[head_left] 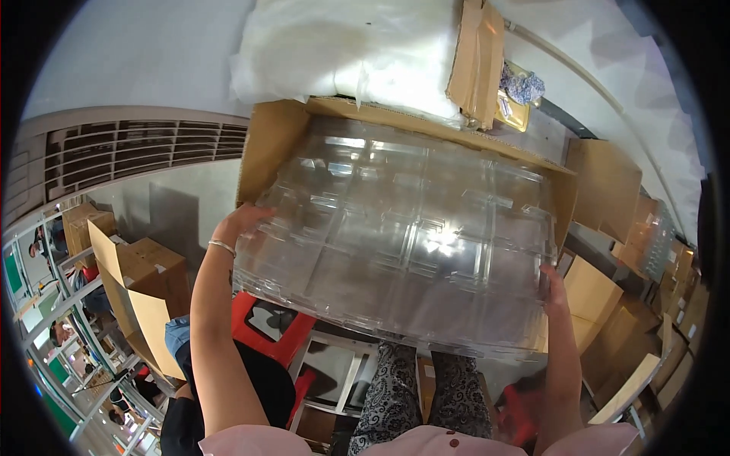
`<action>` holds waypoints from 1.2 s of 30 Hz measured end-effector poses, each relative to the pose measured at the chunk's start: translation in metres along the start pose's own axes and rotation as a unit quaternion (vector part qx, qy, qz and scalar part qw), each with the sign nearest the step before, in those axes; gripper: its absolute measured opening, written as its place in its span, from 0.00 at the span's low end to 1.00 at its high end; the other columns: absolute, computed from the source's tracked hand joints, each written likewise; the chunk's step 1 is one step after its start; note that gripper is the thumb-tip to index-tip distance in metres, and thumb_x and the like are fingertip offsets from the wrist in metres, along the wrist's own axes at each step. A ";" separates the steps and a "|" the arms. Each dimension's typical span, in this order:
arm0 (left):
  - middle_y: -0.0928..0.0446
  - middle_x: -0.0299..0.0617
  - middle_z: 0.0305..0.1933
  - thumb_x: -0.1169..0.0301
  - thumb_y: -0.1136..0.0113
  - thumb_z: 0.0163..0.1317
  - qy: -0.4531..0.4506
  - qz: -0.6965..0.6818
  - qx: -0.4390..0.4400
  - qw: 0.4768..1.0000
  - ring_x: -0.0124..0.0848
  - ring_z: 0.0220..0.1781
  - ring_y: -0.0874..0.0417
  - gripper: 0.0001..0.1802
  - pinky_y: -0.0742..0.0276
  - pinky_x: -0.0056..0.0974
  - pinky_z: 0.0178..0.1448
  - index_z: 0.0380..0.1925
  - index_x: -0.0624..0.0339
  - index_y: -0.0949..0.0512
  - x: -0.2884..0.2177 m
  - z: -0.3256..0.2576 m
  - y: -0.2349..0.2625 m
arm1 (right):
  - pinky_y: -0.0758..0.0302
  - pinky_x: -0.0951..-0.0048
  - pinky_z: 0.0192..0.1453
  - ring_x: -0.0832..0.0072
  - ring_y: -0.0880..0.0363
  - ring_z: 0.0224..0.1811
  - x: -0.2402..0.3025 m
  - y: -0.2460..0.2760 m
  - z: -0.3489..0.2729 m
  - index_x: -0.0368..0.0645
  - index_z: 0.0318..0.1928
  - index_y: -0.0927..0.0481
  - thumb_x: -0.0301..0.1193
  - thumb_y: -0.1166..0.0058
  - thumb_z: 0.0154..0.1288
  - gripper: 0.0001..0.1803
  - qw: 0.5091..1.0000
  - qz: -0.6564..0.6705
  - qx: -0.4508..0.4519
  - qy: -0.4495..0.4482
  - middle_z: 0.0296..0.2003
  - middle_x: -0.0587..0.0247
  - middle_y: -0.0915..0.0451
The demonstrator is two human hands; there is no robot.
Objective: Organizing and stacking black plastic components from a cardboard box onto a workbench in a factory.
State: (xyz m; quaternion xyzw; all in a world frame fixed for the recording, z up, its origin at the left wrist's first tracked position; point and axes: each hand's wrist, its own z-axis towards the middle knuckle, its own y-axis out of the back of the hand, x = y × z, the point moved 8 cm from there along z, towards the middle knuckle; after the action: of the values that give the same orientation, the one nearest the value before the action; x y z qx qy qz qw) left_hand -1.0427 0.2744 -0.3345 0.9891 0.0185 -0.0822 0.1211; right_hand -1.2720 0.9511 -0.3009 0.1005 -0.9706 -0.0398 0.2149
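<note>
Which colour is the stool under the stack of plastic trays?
Red stool, seen in the head view.

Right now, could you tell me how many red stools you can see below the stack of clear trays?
2: one red stool under the stack's left edge, another red stool low right by the right forearm; others may be hidden.

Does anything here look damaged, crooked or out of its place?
Nothing looks damaged. The stack of clear plastic trays sits tilted, half out of the open cardboard box, only because the left hand and right hand hold it by its sides.
</note>
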 end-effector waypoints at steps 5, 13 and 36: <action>0.28 0.41 0.53 0.55 0.38 0.53 -0.112 -0.074 -0.027 0.991 0.29 0.50 0.26 0.39 0.25 0.35 0.48 0.62 0.59 0.40 0.029 0.051 0.001 | 0.27 0.68 0.41 0.72 0.25 0.39 -0.027 -0.015 0.027 0.43 0.45 0.26 0.41 0.41 0.51 0.23 0.999 0.022 0.002 0.043 0.39 0.66 0.24; 0.33 0.52 0.61 0.57 0.38 0.54 -0.201 -0.059 -0.269 0.940 0.43 0.65 0.35 0.35 0.41 0.40 0.66 0.60 0.57 0.37 0.129 0.143 0.004 | 0.28 0.69 0.44 0.74 0.26 0.41 -0.099 -0.027 0.132 0.46 0.52 0.30 0.54 0.41 0.52 0.33 0.996 -0.060 -0.061 -0.014 0.39 0.69 0.25; 0.26 0.34 0.49 0.67 0.33 0.52 -0.277 -0.212 -0.263 0.900 0.25 0.51 0.28 0.30 0.35 0.31 0.57 0.55 0.59 0.30 0.081 0.152 -0.058 | 0.38 0.67 0.59 0.72 0.32 0.54 -0.113 -0.003 0.205 0.39 0.53 0.28 0.45 0.37 0.53 0.31 0.990 -0.064 -0.083 0.093 0.50 0.64 0.27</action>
State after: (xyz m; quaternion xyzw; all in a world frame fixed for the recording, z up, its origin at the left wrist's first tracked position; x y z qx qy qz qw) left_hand -0.9905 0.2951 -0.5069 0.8314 0.2143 -0.3685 0.3563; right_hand -1.2583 0.9791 -0.5326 0.1473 -0.9315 -0.1241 0.3086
